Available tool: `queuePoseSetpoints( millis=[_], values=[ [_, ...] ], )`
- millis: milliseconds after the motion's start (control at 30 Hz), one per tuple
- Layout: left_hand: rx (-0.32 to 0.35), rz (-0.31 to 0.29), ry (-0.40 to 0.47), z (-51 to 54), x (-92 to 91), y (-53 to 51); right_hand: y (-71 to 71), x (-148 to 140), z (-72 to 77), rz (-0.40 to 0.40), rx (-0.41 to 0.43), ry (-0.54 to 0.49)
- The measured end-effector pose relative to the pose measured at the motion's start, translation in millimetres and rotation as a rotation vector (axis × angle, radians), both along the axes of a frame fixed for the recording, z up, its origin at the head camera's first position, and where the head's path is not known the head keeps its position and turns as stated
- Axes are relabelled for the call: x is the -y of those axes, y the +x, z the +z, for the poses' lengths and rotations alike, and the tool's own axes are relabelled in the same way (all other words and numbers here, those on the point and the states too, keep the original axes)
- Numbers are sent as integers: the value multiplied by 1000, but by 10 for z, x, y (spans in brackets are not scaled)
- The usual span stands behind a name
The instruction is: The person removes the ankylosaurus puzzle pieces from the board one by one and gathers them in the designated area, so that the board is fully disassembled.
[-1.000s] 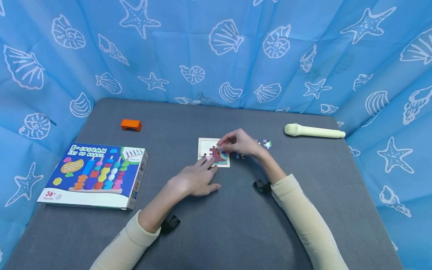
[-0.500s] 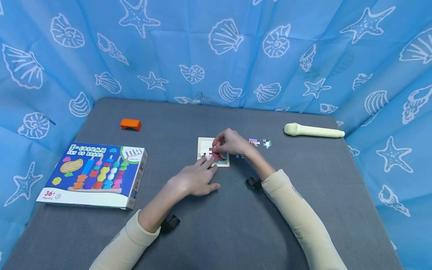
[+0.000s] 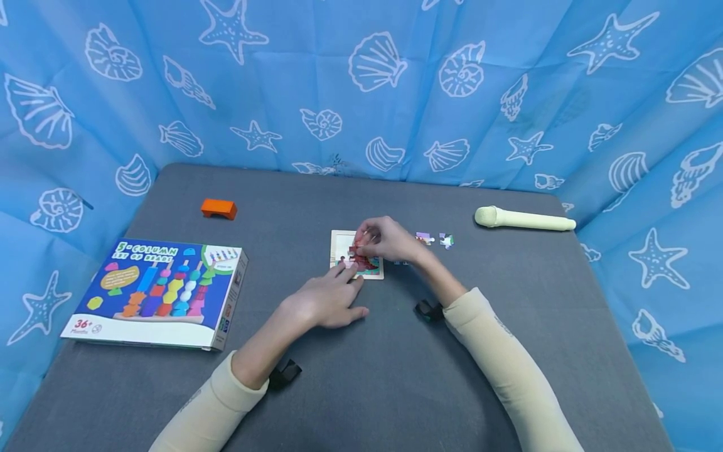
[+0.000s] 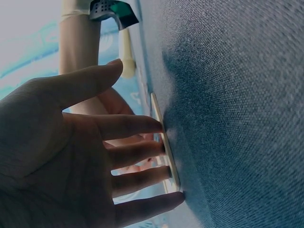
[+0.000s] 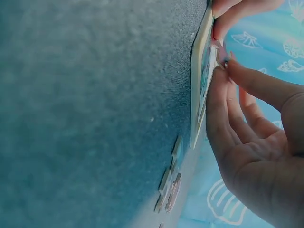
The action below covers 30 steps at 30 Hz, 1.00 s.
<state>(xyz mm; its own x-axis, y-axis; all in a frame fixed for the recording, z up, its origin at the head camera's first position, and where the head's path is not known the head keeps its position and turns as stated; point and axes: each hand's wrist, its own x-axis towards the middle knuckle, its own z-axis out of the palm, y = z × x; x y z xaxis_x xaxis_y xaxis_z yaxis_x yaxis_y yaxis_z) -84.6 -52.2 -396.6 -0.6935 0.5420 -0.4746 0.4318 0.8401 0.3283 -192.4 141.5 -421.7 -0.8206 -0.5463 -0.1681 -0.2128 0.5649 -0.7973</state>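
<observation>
A small jigsaw puzzle in a pale wooden frame [image 3: 342, 232] lies on the grey table, partly filled with coloured pieces. My right hand [image 3: 392, 240] pinches a reddish puzzle piece [image 3: 353, 252] between thumb and fingers over the middle of it. In the right wrist view that puzzle piece [image 5: 221, 53] stands tilted at the fingertips of my right hand [image 5: 256, 128]. With fingers spread and nearly straight, my left hand [image 3: 324, 302] rests its fingertips on the near-left edge of the frame. The left wrist view shows those fingers [image 4: 137, 154] along the frame's edge [image 4: 170, 156].
Loose puzzle pieces [image 3: 424, 238] lie right of the frame, one [image 3: 401, 262] partly hidden by the right hand. A bead-set box [image 3: 158, 292] is at left, an orange block [image 3: 219, 209] behind it. A pale toy microphone [image 3: 525, 219] lies at back right, before a blue curtain [image 3: 339, 94].
My right hand has moved slightly left over the puzzle with its piece, uncovering loose pieces at right; in the last half second it barely shifts. The left hand stays still.
</observation>
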Motion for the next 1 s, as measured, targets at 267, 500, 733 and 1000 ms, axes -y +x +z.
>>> queuePoseSetpoints(
  millis=[267, 500, 733, 1000],
  values=[
    [1, 10, 11, -11, 5, 7, 92, -195, 75, -78, 55, -96],
    [6, 23, 14, -5, 6, 7, 146, -529, 128, -119, 95, -103],
    [5, 26, 34, 7, 19, -9, 203, -921, 115, -173, 113, -79],
    [-21, 25, 77, -12, 62, -65, 251, -1221, 94, -211, 119, -41]
  ],
)
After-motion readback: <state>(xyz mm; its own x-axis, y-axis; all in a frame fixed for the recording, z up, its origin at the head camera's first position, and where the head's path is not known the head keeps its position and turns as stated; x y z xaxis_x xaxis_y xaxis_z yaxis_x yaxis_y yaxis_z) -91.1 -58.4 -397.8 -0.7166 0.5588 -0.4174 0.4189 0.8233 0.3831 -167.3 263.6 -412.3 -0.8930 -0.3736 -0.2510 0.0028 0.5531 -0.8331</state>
